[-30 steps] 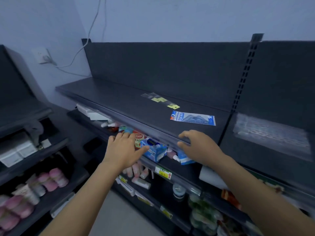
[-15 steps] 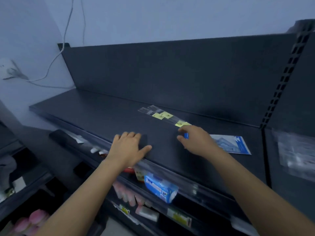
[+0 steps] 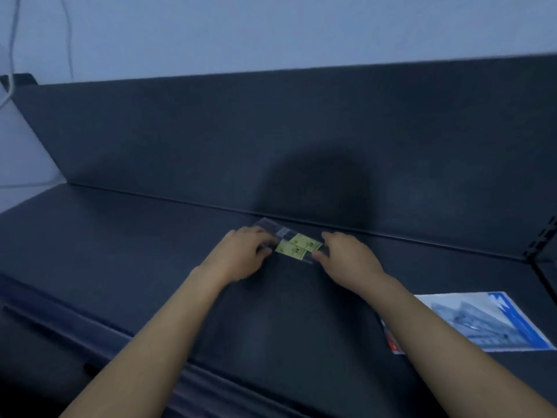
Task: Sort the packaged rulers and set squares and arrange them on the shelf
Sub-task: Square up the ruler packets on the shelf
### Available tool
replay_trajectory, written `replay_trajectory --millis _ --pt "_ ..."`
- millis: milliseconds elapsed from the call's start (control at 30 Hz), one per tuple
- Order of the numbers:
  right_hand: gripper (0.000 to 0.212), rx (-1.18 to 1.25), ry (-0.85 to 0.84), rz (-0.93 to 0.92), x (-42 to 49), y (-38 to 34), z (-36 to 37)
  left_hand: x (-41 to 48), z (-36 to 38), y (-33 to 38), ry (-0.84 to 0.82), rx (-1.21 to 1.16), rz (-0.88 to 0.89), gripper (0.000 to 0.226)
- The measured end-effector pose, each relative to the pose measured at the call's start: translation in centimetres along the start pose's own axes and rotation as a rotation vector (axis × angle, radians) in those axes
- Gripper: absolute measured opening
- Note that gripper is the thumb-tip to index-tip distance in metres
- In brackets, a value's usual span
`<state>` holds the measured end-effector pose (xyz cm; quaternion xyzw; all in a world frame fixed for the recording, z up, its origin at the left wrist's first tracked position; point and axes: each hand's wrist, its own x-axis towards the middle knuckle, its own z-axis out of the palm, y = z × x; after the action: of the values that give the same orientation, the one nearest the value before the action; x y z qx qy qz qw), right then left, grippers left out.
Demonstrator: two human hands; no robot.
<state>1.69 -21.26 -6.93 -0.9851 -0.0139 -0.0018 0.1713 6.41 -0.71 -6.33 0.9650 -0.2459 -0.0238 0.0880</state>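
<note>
Clear packaged rulers with yellow labels point(image 3: 297, 246) lie on the dark top shelf point(image 3: 120, 242) close to its back panel. My left hand point(image 3: 245, 251) grips their left end and my right hand point(image 3: 346, 254) holds their right end, fingers curled over the clear sleeves. A blue and white packaged set square point(image 3: 482, 321) lies flat on the shelf at the right, partly hidden behind my right forearm.
The shelf's upright back panel point(image 3: 271, 140) rises just behind the rulers. A slotted upright post point(image 3: 542, 239) stands at the far right. A white cable point(image 3: 12, 70) hangs on the wall at the upper left.
Both hands have moved forward from the shelf's front edge to the rulers at the back and closed on them. The view has moved closer, and the lower shelves have dropped out of sight.
</note>
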Motion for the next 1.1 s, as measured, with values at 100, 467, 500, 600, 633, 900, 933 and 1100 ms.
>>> replay_trajectory --millis 100,467,500,600,633,900,933,1100 --pt "0.029 -0.002 -0.013 0.064 1.8 -1.3 0.3 3.5 -0.3 -2.2 -0.065 -0.098 0.158 0.026" --pt "0.027 0.365 -0.014 0.462 3.6 -2.5 0.0 9.2 0.7 -5.8 -0.183 -0.377 0.409 0.027" --pt "0.026 0.402 -0.001 0.465 3.5 -2.4 0.2 9.2 0.7 -5.8 -0.185 -0.409 0.400 0.028" --pt "0.026 0.485 0.017 0.427 3.0 -2.0 0.6 8.8 1.0 -6.0 -0.177 -0.448 0.367 0.030" --pt "0.026 0.487 0.013 0.407 2.8 -2.0 0.7 8.6 1.0 -6.1 -0.171 -0.444 0.360 0.030" --pt "0.025 0.412 0.010 0.328 2.4 -1.8 0.9 7.2 -1.2 -6.8 -0.201 -0.308 0.284 0.038" --pt "0.027 0.362 0.022 0.331 2.4 -1.7 1.0 7.1 -1.4 -6.9 -0.211 -0.300 0.273 0.040" --pt "0.028 0.195 0.011 0.339 2.2 -1.5 0.6 7.0 -2.1 -7.2 -0.238 -0.219 0.217 0.041"
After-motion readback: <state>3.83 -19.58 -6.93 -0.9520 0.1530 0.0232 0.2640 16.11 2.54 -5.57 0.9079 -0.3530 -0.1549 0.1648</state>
